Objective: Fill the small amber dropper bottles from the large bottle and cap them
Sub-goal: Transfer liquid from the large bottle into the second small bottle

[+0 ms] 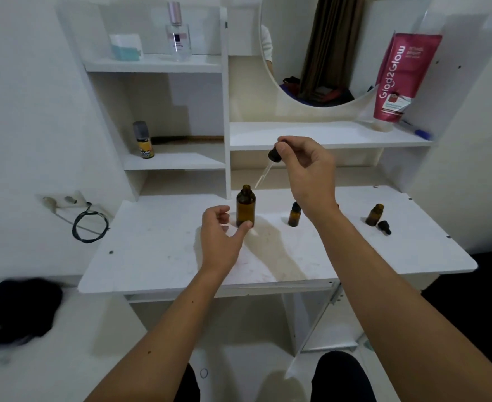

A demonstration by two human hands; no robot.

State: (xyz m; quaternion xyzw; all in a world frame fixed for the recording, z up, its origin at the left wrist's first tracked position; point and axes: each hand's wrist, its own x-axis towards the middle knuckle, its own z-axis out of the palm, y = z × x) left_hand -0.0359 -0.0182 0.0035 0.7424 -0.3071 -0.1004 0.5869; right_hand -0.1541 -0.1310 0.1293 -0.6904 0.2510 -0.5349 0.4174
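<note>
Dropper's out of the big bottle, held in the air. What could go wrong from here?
1. The right hand pinches the dropper above and right of the open large bottle; drips could land on the desk.
2. The left hand only touches the bottle's base with a thumb; a knock might tip it.
3. The right forearm hangs over the capped small bottle and may clip it.

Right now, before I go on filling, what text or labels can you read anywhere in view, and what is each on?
"Glad2Glow": white lettering running up the pink tube on the right shelf.
Smaller print on the same tube: too blurred to read.
Label on the clear perfume bottle on the top shelf: too small to read.
Yellow label on the small bottle on the middle shelf: blurred, unreadable.
Amber bottles on the desk: no label visible.
</note>
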